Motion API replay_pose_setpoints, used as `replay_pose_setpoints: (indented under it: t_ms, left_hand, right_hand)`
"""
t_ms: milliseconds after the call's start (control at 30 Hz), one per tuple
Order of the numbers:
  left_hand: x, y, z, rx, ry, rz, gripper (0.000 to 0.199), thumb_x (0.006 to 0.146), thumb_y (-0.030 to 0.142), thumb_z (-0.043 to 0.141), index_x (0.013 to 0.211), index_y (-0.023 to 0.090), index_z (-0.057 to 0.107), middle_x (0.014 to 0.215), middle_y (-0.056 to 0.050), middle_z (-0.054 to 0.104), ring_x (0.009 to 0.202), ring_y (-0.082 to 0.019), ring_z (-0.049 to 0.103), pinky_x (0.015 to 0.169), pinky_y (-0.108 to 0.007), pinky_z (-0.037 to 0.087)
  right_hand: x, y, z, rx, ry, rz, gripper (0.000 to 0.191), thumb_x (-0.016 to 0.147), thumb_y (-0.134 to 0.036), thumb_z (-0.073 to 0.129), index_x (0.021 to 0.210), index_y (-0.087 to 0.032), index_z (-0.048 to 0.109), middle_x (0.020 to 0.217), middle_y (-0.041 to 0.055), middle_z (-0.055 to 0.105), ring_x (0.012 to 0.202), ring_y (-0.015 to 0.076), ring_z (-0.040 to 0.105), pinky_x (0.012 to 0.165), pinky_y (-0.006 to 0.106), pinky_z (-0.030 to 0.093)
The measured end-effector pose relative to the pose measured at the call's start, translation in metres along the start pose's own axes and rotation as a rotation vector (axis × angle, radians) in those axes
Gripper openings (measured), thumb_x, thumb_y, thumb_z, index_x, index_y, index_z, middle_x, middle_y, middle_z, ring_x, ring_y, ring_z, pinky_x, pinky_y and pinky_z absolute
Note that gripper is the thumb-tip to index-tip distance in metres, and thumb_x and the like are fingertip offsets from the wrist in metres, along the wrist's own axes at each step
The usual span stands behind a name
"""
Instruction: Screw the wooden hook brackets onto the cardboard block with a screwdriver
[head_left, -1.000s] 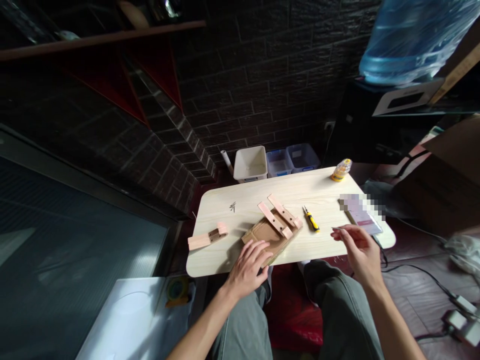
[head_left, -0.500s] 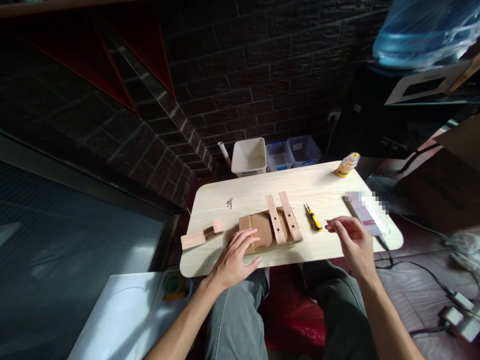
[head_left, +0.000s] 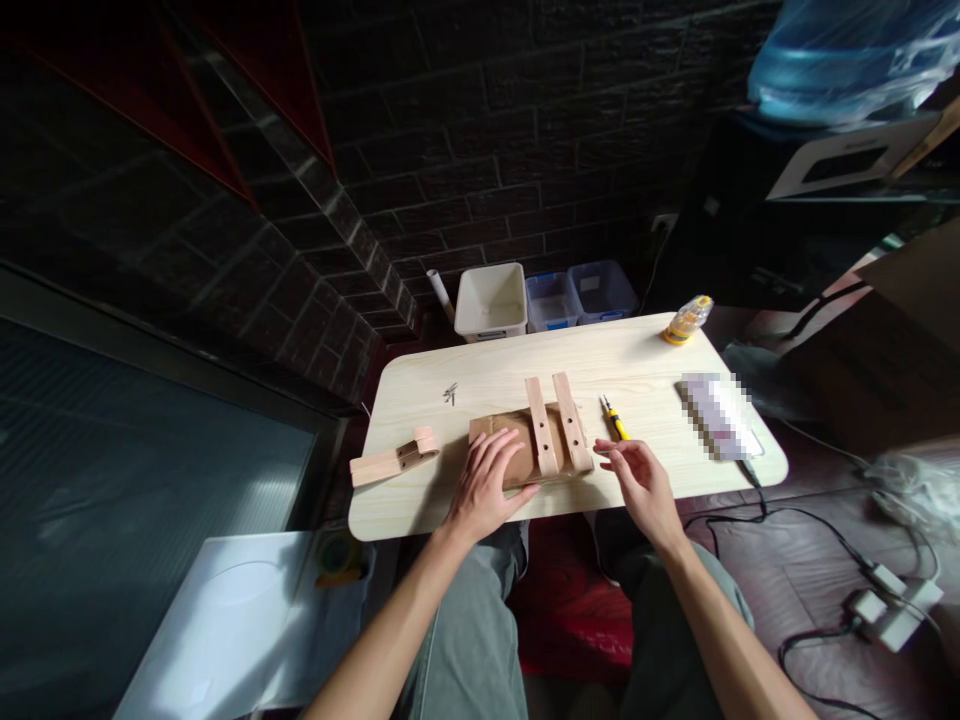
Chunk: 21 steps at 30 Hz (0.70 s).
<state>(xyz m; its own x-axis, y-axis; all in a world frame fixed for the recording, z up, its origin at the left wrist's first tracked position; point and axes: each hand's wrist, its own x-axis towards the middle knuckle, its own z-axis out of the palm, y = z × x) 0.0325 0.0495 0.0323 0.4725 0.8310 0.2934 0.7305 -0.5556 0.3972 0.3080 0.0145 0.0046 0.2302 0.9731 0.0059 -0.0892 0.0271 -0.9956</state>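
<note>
My left hand (head_left: 484,487) lies with spread fingers on the left part of a cardboard box (head_left: 517,466). Two wooden strips with dark holes, a left one (head_left: 541,428) and a right one (head_left: 573,425), rest side by side across the box's right part. Just right of the box, my right hand (head_left: 639,480) pinches a small thin piece (head_left: 604,452), perhaps a screw. A yellow and black screwdriver (head_left: 616,420) lies behind my right fingers. Another wooden piece (head_left: 394,462) with a hooked end is on the table at left.
Several screws (head_left: 450,393) lie at the table's (head_left: 420,385) back left. A clear bottle with yellow base (head_left: 686,322) stands at the back right, with a blurred phone-like device (head_left: 716,415) and cable nearer. Bins (head_left: 491,303) stand behind the table.
My right hand has moved left with the small piece, from beyond the screwdriver to beside the box. My left hand has slid slightly further onto the box. The view has shifted a little.
</note>
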Motion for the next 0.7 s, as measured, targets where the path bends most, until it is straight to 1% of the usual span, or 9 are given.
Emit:
replay_pose_setpoints:
  t_ms: [167, 267, 333, 433, 567, 633, 700]
  left_hand:
    - [0.006, 0.0, -0.009, -0.057, -0.029, 0.021, 0.057, 0.089, 0.039, 0.078, 0.14, 0.023, 0.056, 0.154, -0.013, 0.057, 0.148, -0.033, 0.05, 0.128, -0.061, 0.033]
    - [0.012, 0.004, -0.009, -0.105, -0.029, 0.023, 0.063, 0.088, 0.044, 0.079, 0.142, 0.023, 0.054, 0.155, -0.014, 0.055, 0.149, -0.033, 0.048, 0.126, -0.06, 0.038]
    - [0.019, 0.005, -0.008, -0.131, -0.039, 0.03, 0.068, 0.086, 0.047, 0.081, 0.143, 0.024, 0.054, 0.157, -0.014, 0.053, 0.15, -0.035, 0.046, 0.124, -0.059, 0.041]
    - [0.03, 0.003, -0.006, -0.145, -0.057, 0.036, 0.074, 0.081, 0.047, 0.086, 0.143, 0.025, 0.054, 0.159, -0.014, 0.052, 0.151, -0.036, 0.045, 0.124, -0.059, 0.041]
    - [0.041, -0.004, -0.004, -0.16, -0.081, 0.028, 0.078, 0.078, 0.051, 0.088, 0.143, 0.026, 0.055, 0.162, -0.014, 0.048, 0.152, -0.037, 0.043, 0.124, -0.059, 0.043]
    - [0.043, -0.008, -0.003, -0.17, -0.086, 0.029, 0.073, 0.078, 0.051, 0.088, 0.14, 0.026, 0.058, 0.162, -0.013, 0.048, 0.151, -0.037, 0.043, 0.123, -0.059, 0.044]
    - [0.044, -0.012, -0.002, -0.177, -0.091, 0.029, 0.068, 0.08, 0.049, 0.087, 0.138, 0.027, 0.06, 0.161, -0.013, 0.049, 0.15, -0.037, 0.045, 0.123, -0.059, 0.044]
  right_hand:
    - [-0.003, -0.003, 0.0, 0.008, 0.017, 0.016, 0.035, 0.095, -0.057, 0.069, 0.099, -0.023, 0.063, 0.116, 0.0133, 0.079, 0.103, 0.0266, 0.078, 0.088, 0.045, 0.064]
    - [0.002, -0.006, -0.004, 0.013, 0.054, 0.012, 0.034, 0.095, -0.056, 0.07, 0.097, -0.023, 0.064, 0.113, 0.013, 0.08, 0.103, 0.027, 0.078, 0.085, 0.044, 0.065]
    - [0.012, -0.009, -0.005, 0.02, 0.09, 0.002, 0.032, 0.095, -0.054, 0.07, 0.097, -0.023, 0.064, 0.11, 0.0124, 0.08, 0.102, 0.0269, 0.079, 0.084, 0.043, 0.066]
    - [0.045, -0.019, -0.001, 0.043, 0.135, -0.031, 0.029, 0.096, -0.051, 0.071, 0.098, -0.023, 0.064, 0.108, 0.011, 0.08, 0.097, 0.0251, 0.08, 0.084, 0.042, 0.066]
    - [0.105, -0.033, 0.014, 0.092, 0.161, -0.094, 0.025, 0.097, -0.047, 0.07, 0.099, -0.024, 0.062, 0.109, 0.0077, 0.08, 0.098, 0.0238, 0.08, 0.088, 0.042, 0.065]
    - [0.128, -0.032, 0.021, 0.112, 0.178, -0.115, 0.023, 0.097, -0.046, 0.069, 0.099, -0.025, 0.06, 0.106, 0.0055, 0.08, 0.095, 0.0228, 0.08, 0.085, 0.04, 0.065]
    - [0.14, -0.023, 0.026, 0.145, 0.167, -0.103, 0.023, 0.097, -0.044, 0.071, 0.097, -0.024, 0.06, 0.102, 0.005, 0.081, 0.092, 0.0226, 0.081, 0.082, 0.038, 0.065]
